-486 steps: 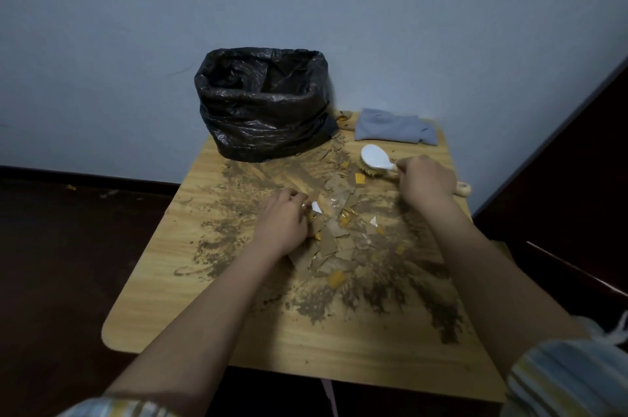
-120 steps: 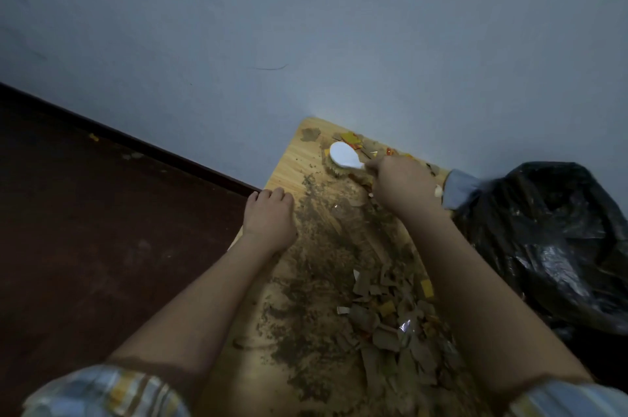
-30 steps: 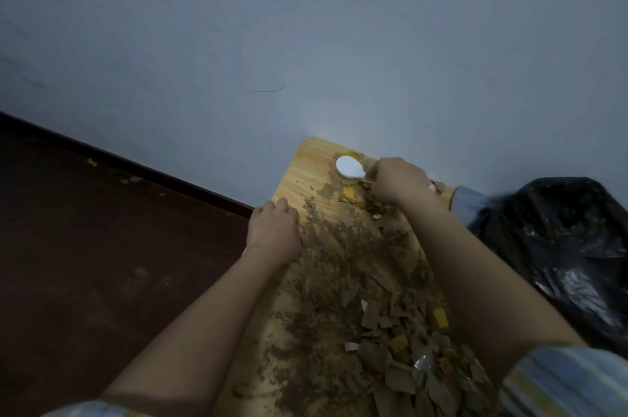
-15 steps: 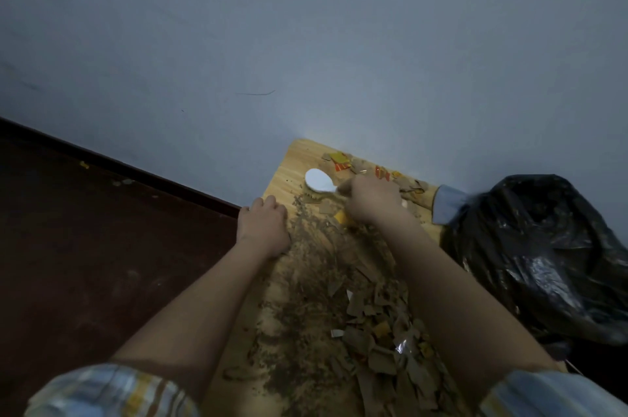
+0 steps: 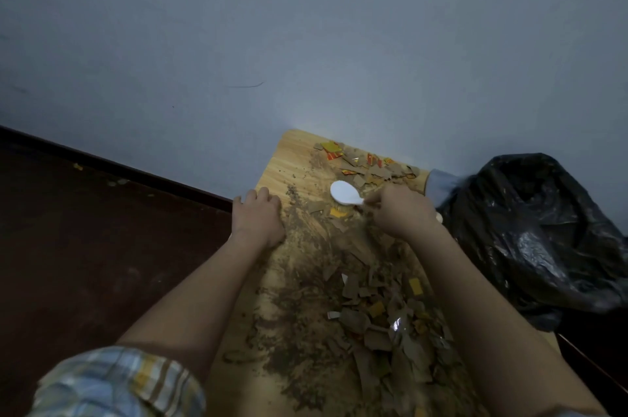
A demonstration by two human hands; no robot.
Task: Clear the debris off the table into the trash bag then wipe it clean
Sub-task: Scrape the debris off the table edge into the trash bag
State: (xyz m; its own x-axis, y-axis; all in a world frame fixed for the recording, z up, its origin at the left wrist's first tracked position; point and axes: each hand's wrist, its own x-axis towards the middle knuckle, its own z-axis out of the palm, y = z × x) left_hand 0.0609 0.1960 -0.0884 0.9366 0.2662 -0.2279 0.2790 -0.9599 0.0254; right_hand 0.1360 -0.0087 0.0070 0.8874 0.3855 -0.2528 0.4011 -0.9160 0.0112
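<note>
Your right hand (image 5: pixel 402 209) is curled round the handle of the white-backed brush (image 5: pixel 345 192), its head down among scraps at the table's (image 5: pixel 289 158) far end, around twelve o'clock. Your left hand (image 5: pixel 258 216) lies flat and relaxed on the table edge at ten o'clock. Little looks finished: brown dirt (image 5: pixel 306 280) and cardboard debris (image 5: pixel 380 307) cover most of the top. The trash bag (image 5: pixel 537 233) waits at three o'clock, and the grey cloth (image 5: pixel 438 183) lies unused beside it, so wiping is still ahead.
</note>
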